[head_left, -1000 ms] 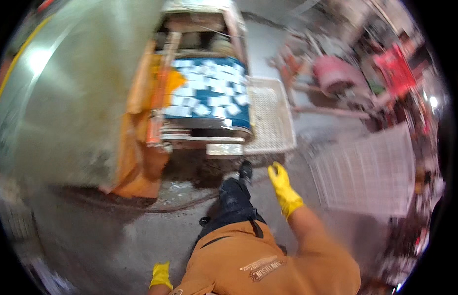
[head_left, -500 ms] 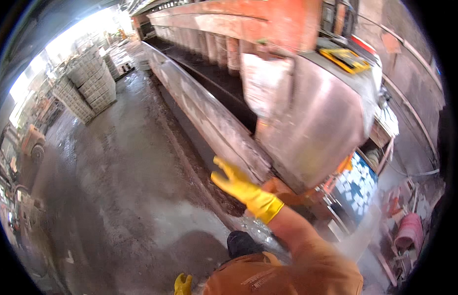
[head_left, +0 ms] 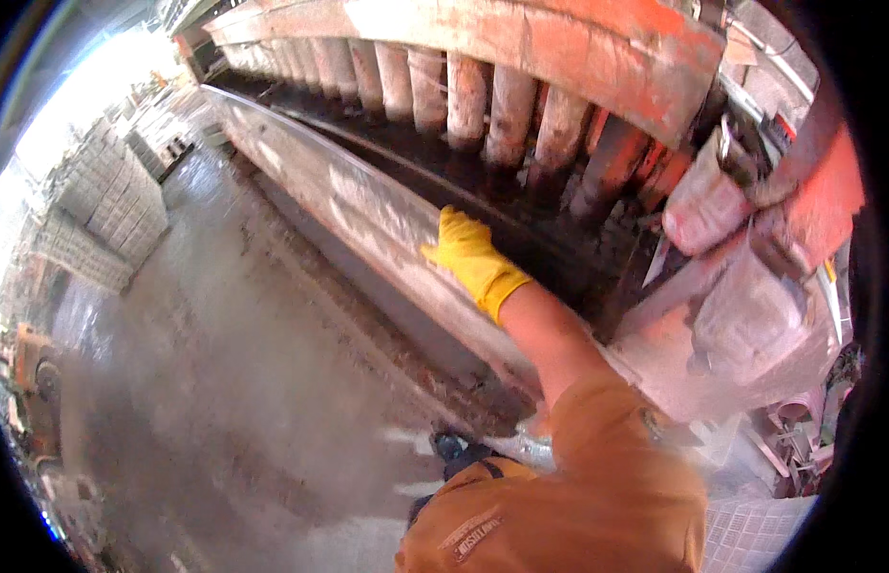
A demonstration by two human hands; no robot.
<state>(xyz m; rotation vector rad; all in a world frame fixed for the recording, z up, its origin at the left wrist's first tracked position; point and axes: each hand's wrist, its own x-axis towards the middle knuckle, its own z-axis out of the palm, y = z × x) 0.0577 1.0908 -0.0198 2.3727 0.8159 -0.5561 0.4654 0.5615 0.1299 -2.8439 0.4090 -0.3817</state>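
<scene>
My right hand, in a yellow rubber glove, is at the top rim of a long, stained metal trough wall. Its fingers bend together over the rim, with the thumb on the near side; the hand itself partly hides the contact. Behind it, a row of worn upright cylinders stands in the dark channel under a chipped orange beam. My left hand is out of the picture.
Wet concrete floor runs along the trough's left. Stacked grey blocks stand at far left, near a wheeled orange machine. To the right hang dirty pale bags, with clutter and a pink bucket below.
My right hand has gone from spread fingers short of the trough to bent fingers at its rim. The view has swung right along the trough, and my left hand has left the picture.
</scene>
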